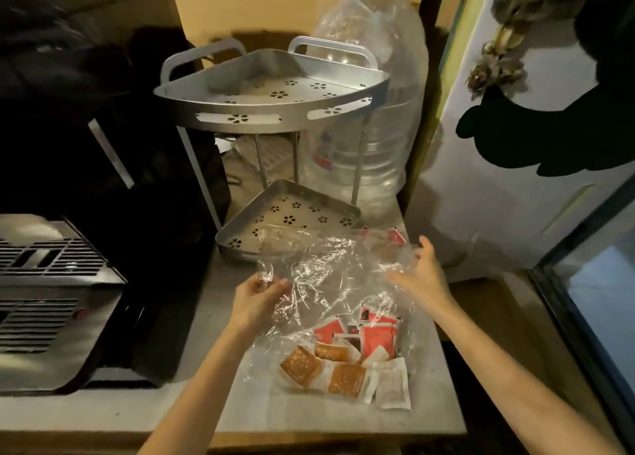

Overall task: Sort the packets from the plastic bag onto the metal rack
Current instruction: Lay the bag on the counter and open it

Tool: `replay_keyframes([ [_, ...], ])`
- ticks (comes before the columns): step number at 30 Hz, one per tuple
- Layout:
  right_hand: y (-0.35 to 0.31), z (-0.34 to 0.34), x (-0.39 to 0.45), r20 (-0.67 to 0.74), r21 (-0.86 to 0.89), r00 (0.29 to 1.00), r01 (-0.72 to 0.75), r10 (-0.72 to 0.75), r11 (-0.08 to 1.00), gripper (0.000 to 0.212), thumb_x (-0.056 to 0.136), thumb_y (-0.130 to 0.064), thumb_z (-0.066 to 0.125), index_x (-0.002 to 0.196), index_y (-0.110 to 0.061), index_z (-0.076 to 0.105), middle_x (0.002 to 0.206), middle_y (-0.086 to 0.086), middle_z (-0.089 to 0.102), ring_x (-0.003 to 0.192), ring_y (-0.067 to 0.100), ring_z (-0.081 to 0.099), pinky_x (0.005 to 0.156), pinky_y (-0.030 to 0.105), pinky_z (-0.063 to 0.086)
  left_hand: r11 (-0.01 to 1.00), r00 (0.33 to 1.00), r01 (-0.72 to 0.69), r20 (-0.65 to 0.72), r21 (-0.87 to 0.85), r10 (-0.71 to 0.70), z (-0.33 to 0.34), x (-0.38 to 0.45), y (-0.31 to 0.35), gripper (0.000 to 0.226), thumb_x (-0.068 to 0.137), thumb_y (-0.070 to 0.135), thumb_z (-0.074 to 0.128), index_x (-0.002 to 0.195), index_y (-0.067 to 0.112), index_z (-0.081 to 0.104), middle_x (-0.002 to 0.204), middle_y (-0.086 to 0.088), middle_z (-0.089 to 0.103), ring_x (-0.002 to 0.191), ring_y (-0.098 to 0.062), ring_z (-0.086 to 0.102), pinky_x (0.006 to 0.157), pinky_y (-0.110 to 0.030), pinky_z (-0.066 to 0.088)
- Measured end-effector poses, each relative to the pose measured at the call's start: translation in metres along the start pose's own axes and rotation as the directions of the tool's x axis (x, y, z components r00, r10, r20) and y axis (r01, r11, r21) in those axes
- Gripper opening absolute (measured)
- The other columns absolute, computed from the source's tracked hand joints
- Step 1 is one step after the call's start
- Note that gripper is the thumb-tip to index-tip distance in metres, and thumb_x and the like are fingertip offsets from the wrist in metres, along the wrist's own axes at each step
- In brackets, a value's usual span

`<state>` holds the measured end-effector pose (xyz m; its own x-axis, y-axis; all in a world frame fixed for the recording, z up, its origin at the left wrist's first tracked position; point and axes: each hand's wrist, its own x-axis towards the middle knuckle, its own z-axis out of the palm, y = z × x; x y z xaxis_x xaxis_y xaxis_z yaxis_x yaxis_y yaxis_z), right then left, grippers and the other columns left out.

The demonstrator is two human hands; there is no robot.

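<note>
- Head view: the left hand (258,294) is pinching the near-left edge of the clear plastic bag (330,276) between thumb and fingers, lifting the crumpled film off the desk (213,317).
- The right hand (421,276) is lying open at the bag's right edge, fingers spread and touching the film (whether it is actually gripping any of it I cannot tell).
- The packets (347,355) are lying in a loose pile on the desk under the bag's near end: red ones (378,336) toward the back, orange-brown ones (345,379) in front, a pale one (393,391) at the right.
- Another red packet (395,237) is showing beyond the right hand, just beside the rack's lower corner.
- The metal rack (275,110) is standing at the back of the desk, a two-tier corner shelf with flower-shaped holes; the bag's far edge is draping over the rim of the lower tier (292,214).
- The upper tier (309,86) is showing only its perforated floor.
- A large clear water bottle (378,110) is standing right behind the rack, and a dark appliance (44,282) is sitting at the left.
</note>
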<state>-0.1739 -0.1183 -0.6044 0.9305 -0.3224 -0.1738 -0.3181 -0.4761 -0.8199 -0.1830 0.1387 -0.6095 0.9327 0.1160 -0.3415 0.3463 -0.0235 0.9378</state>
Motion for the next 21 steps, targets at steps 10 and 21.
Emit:
replay_keyframes([
  [10, -0.08, 0.034, 0.035, 0.496, -0.443, 0.805, 0.556, -0.325, 0.703, 0.098, 0.07, -0.058, 0.067, 0.145, -0.017, 0.021, 0.155, 0.006, 0.017, 0.143, 0.023, 0.015, 0.116, 0.043, 0.016, 0.966, 0.988, 0.042, 0.157, -0.255, -0.002, -0.002, 0.008, 0.005, 0.019, 0.078, -0.008, 0.061, 0.096, -0.006, 0.056, 0.073, -0.015, 0.067, 0.057, -0.015, 0.066, 0.053, -0.022, 0.055],
  [21, -0.115, 0.025, 0.077, 0.723, -0.517, 0.674, 0.379, 0.153, 0.767, 0.105, 0.062, -0.048, 0.079, 0.144, -0.009, 0.025, 0.151, 0.007, 0.03, 0.134, 0.023, 0.036, 0.108, 0.029, 0.034, 0.985, 0.974, 0.027, 0.227, -0.172, 0.013, -0.009, 0.023, 0.001, 0.034, 0.066, 0.011, 0.072, 0.094, -0.006, 0.063, 0.078, -0.013, 0.067, 0.068, -0.018, 0.064, 0.063, -0.022, 0.053],
])
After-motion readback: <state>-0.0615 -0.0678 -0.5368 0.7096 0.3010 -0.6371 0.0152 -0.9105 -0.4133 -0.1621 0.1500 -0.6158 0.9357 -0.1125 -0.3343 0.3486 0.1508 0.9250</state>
